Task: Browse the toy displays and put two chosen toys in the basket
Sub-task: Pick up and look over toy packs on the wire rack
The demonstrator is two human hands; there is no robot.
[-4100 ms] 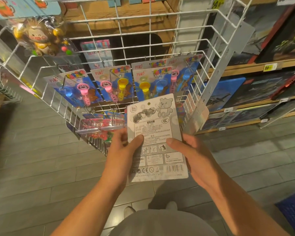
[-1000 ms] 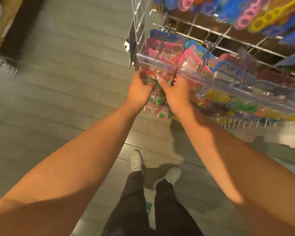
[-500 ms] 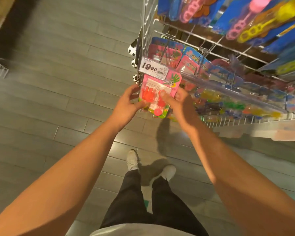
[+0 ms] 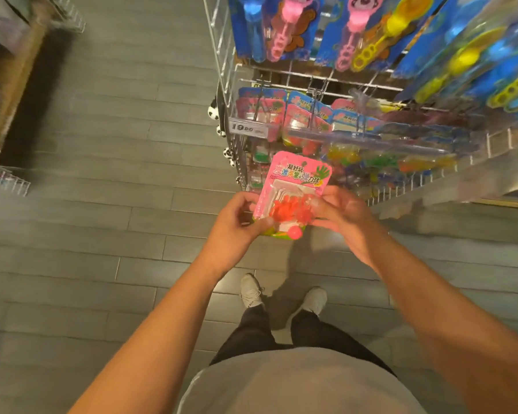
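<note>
The pink toy card (image 4: 293, 195), a blister pack with red hand-shaped pieces and a small ball, is held face up in front of the lower tier of the wire display rack (image 4: 222, 85), just near of the hanging cards. The left hand (image 4: 237, 225) pinches the card's left edge between thumb and curled fingers; the right hand (image 4: 341, 212) holds the right edge, fingers loosely bent, though motion blur hides how firmly. Risk, as a judgement: the grip lies only at the edges of a thin card, so a quick turn could let it slip to the tiled floor (image 4: 102, 174); a lift toward the far side could also snag the clear price rail (image 4: 356, 138) or dislodge neighbouring cards. No basket is in view, so the carry direction is uncertain. Compared with half a second ago, the card has come clear of the rack and below the price tag (image 4: 247, 128), which it earlier touched, and now sits nearer the body, its printed header fully exposed.
</note>
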